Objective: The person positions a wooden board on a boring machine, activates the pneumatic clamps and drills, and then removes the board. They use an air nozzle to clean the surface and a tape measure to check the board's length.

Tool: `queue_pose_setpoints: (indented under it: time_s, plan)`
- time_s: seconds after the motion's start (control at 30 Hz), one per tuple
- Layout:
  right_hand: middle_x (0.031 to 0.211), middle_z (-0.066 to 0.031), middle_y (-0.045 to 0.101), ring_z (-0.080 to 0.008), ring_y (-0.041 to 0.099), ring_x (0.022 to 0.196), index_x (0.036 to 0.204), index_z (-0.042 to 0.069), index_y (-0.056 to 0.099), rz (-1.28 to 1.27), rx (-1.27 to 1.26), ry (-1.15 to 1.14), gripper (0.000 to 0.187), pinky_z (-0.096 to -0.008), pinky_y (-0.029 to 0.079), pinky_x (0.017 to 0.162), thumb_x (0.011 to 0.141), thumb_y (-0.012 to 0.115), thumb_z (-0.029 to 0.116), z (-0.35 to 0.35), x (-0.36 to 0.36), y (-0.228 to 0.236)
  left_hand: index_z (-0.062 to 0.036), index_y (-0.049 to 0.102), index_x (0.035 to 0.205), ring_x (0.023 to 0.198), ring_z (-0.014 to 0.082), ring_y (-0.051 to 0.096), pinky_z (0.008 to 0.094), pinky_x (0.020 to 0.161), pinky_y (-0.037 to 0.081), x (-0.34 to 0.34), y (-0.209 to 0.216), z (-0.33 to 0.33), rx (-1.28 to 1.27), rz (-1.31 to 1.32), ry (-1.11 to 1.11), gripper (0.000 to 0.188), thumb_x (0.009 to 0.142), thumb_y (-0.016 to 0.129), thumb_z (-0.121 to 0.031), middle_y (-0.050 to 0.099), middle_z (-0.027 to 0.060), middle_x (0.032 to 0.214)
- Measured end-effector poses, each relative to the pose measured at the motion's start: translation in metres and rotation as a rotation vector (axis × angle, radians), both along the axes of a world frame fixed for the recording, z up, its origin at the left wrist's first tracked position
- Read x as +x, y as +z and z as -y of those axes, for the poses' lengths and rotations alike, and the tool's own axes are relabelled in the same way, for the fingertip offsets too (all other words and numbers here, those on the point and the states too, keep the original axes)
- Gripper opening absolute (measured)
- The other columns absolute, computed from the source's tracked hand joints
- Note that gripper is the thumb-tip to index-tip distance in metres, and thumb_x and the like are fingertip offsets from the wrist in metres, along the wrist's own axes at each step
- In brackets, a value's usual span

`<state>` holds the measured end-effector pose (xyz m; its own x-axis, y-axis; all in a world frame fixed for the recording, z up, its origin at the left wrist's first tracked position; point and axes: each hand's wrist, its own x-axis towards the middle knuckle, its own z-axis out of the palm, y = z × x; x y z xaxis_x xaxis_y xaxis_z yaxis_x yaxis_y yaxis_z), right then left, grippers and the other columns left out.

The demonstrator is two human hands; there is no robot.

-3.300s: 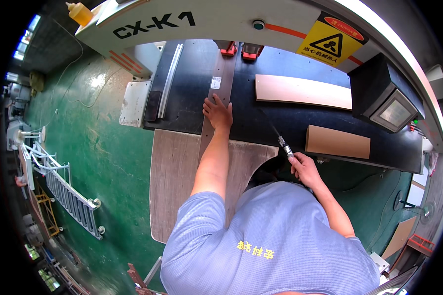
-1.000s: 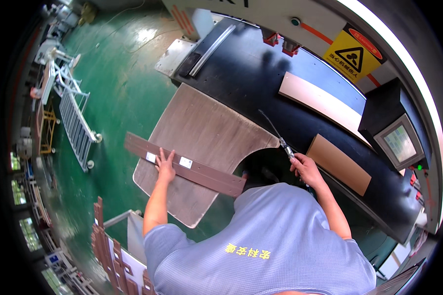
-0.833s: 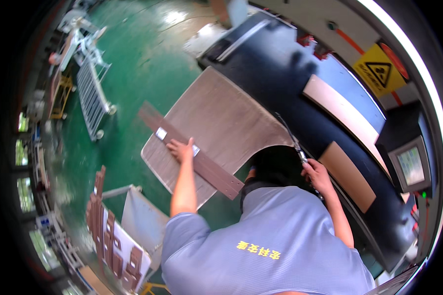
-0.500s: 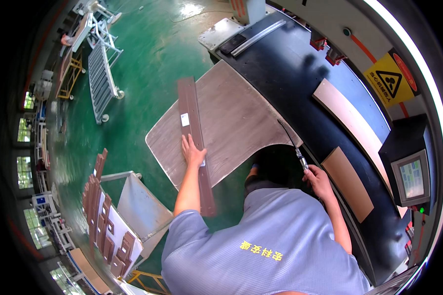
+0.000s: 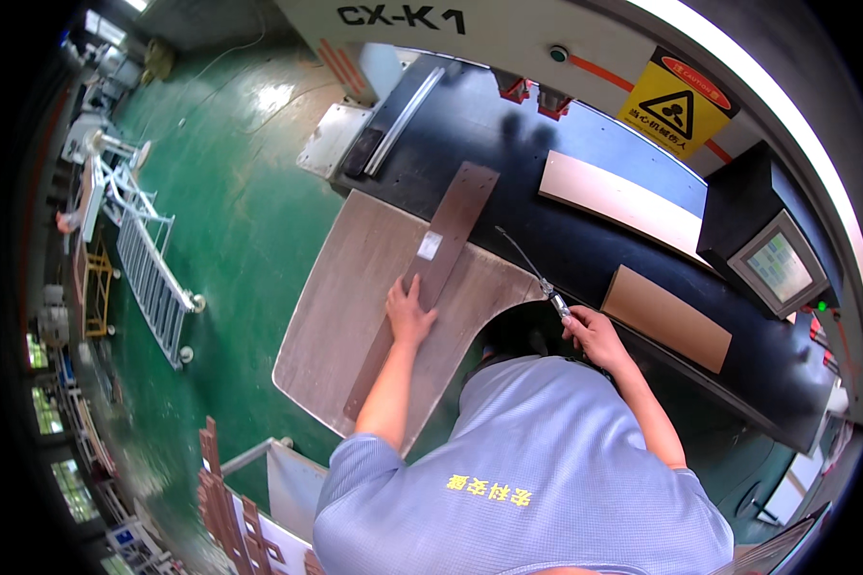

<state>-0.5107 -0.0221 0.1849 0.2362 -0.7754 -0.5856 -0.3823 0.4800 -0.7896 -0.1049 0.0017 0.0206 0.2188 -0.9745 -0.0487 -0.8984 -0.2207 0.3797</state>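
Note:
A long, narrow brown board (image 5: 458, 203) with a white label lies diagonally across a worn wooden tabletop (image 5: 336, 278). Its far end reaches over the black machine table (image 5: 537, 201). My left hand (image 5: 410, 314) spans the board's width near the middle, fingers on one edge and thumb toward the other. In my right hand (image 5: 590, 335), fingers are wrapped around the handle of an air blow gun (image 5: 552, 295). The gun's thin, bent nozzle points away from me, over the near edge of the black table. Part of the handle is hidden by my fingers.
A pinkish-tan panel (image 5: 623, 203) and a brown panel (image 5: 666, 318) lie on the black table. Right of them stands a control screen (image 5: 782, 266). A metal rail (image 5: 405, 120) lies at the far end. Brown pieces (image 5: 222, 508) sit on a cart lower left; a wheeled rack (image 5: 151, 278) stands left.
My left hand has moved the brown board forward and right, so its far end now overlaps the black table. My right hand still holds the blow gun. The whole view has turned.

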Motion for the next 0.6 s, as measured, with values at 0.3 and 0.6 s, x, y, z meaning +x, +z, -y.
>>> queue_pose_setpoints:
  time_s: [0.3,0.6]
  plan:
    - [0.082,-0.0019,0.069,-0.0071,0.055,0.065,0.123,0.001,0.069,-0.053,0.017,-0.255,0.032,-0.0263,0.046,0.058,0.105,0.066,0.027,-0.013,0.033,0.005,-0.0209,0.048,0.157,0.147,0.0467,0.036,0.0584,0.118,0.034,-0.067,-0.025,0.233,-0.117,-0.023,-0.093,0.092,0.075,0.086,-0.035,0.038,0.0244,0.161]
    - [0.08,-0.0013,0.068,-0.0071,0.054,0.064,0.122,0.0,0.069,-0.102,0.025,-0.39,0.032,-0.0263,0.045,0.059,0.104,0.067,0.026,-0.006,0.05,0.014,-0.0171,0.056,0.148,0.129,0.0451,0.049,0.0591,0.102,0.043,-0.102,-0.034,0.295,-0.264,0.081,-0.106,0.083,0.074,0.085,-0.042,0.049,0.0234,0.146]
